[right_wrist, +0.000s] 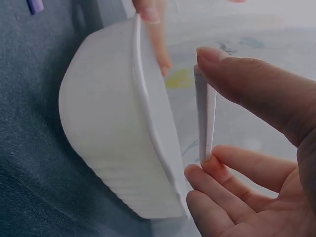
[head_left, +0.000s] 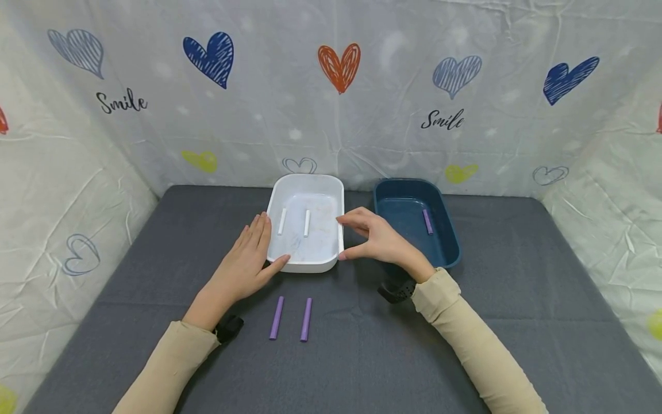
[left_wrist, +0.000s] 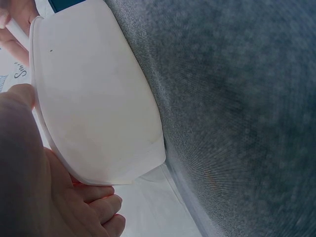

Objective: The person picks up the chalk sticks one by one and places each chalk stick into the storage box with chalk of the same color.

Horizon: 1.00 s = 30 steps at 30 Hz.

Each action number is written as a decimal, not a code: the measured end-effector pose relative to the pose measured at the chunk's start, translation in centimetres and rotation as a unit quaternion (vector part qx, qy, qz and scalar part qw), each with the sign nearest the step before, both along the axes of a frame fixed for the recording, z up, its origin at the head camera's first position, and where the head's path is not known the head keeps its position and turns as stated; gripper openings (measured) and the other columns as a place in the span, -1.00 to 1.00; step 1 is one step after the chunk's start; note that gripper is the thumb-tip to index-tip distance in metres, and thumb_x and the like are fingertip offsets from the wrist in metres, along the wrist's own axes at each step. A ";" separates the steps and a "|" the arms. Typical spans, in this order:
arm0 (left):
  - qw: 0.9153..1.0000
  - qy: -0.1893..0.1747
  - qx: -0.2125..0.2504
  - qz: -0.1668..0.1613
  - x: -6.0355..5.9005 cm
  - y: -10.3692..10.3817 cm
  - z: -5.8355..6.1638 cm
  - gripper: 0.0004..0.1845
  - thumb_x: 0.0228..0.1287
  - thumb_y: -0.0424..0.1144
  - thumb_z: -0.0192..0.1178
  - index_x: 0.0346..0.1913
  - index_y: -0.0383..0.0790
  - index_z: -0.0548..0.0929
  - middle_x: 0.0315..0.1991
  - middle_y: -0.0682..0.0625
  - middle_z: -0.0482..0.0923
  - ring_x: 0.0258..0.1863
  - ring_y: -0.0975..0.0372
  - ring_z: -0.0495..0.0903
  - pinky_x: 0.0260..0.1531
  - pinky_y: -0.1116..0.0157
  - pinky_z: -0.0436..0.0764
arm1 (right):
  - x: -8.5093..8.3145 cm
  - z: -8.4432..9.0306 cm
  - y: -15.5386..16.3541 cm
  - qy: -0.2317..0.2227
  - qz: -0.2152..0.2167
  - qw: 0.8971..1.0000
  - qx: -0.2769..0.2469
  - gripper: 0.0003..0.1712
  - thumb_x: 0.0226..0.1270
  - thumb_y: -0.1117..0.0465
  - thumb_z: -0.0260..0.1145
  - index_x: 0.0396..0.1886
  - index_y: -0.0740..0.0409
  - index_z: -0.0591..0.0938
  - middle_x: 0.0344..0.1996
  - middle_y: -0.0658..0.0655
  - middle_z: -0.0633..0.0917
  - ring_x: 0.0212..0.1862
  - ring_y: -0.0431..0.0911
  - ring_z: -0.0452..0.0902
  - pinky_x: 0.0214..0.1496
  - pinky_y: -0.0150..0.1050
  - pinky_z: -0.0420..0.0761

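Observation:
A white tray (head_left: 320,253) holds two white chalk sticks (head_left: 307,223). My left hand (head_left: 248,261) rests along its left side, fingers straight and thumb on the front rim; the left wrist view shows the thumb (left_wrist: 23,93) touching the rim. At the tray's right edge, my right hand (head_left: 380,236) pinches another white chalk stick (right_wrist: 204,116) lengthwise between thumb and fingertips. Two purple chalk sticks (head_left: 276,318) lie on the cloth in front of the tray. A third purple chalk stick (head_left: 427,222) lies in the dark blue tray (head_left: 449,241), partly behind the right hand.
A dark grey cloth (head_left: 331,374) covers the table. Behind it hangs a pale curtain (head_left: 279,115) printed with hearts and the word Smile, with further pale curtain at both sides. A dark strap (head_left: 400,290) sits at the right wrist and another black strap (head_left: 229,329) at the left.

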<state>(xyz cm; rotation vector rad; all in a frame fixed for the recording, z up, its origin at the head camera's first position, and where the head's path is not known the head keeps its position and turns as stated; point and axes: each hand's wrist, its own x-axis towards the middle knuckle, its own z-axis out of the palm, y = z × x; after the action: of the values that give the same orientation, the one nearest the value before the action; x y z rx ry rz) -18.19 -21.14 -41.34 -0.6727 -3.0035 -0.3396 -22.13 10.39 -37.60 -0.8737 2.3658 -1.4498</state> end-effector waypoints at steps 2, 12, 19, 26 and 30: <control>1.000 -0.001 0.001 0.000 0.0 0.0 0.0 0.00 0.51 0.23 -0.11 0.53 -0.50 -0.27 0.56 -0.36 -0.35 0.55 -0.10 -0.29 0.48 -0.07 -0.14 | -0.4 0.0 -0.4 -0.003 0.000 1.000 0.008 -0.17 0.09 0.23 0.58 0.37 0.29 0.46 0.16 0.16 0.46 0.34 -0.01 0.37 0.41 -0.14 0.34; 1.000 0.003 -0.002 0.001 -0.1 -0.1 -0.1 0.00 0.51 0.24 -0.11 0.53 -0.49 -0.28 0.56 -0.35 -0.36 0.55 -0.10 -0.29 0.48 -0.08 -0.13 | -2.7 0.6 -1.8 0.002 0.000 0.997 0.076 -0.18 0.08 0.20 0.58 0.34 0.32 0.47 0.17 0.21 0.46 0.32 0.02 0.41 0.40 -0.16 0.36; 1.000 0.006 -0.003 0.001 -0.1 0.0 -0.2 0.00 0.51 0.24 -0.12 0.53 -0.50 -0.27 0.56 -0.36 -0.35 0.56 -0.10 -0.29 0.48 -0.09 -0.11 | -3.9 1.8 -2.7 0.006 -0.007 0.988 0.151 -0.15 0.07 0.14 0.59 0.34 0.33 0.48 0.19 0.24 0.48 0.29 0.05 0.45 0.33 -0.11 0.44; 1.000 0.003 -0.004 0.004 -0.1 0.0 -0.2 0.00 0.51 0.25 -0.13 0.53 -0.49 -0.27 0.56 -0.36 -0.34 0.55 -0.10 -0.28 0.48 -0.09 -0.11 | -5.1 2.9 -4.0 0.021 -0.017 0.974 0.223 -0.14 0.04 0.11 0.61 0.32 0.33 0.50 0.20 0.26 0.52 0.23 0.07 0.48 0.22 -0.12 0.51; 1.000 0.005 -0.002 0.003 -0.1 0.0 -0.2 0.00 0.51 0.25 -0.12 0.53 -0.50 -0.25 0.56 -0.36 -0.33 0.55 -0.10 -0.27 0.48 -0.09 -0.11 | -5.5 3.0 -4.9 0.033 -0.030 0.967 0.251 -0.16 0.03 0.12 0.61 0.30 0.36 0.52 0.18 0.29 0.54 0.21 0.09 0.47 0.20 -0.11 0.53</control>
<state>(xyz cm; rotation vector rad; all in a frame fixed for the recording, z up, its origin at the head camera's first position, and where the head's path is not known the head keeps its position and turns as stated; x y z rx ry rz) -18.31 -21.15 -41.56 -0.6634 -2.9973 -0.3287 -27.67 5.49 -34.59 -0.7244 2.6451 -0.7769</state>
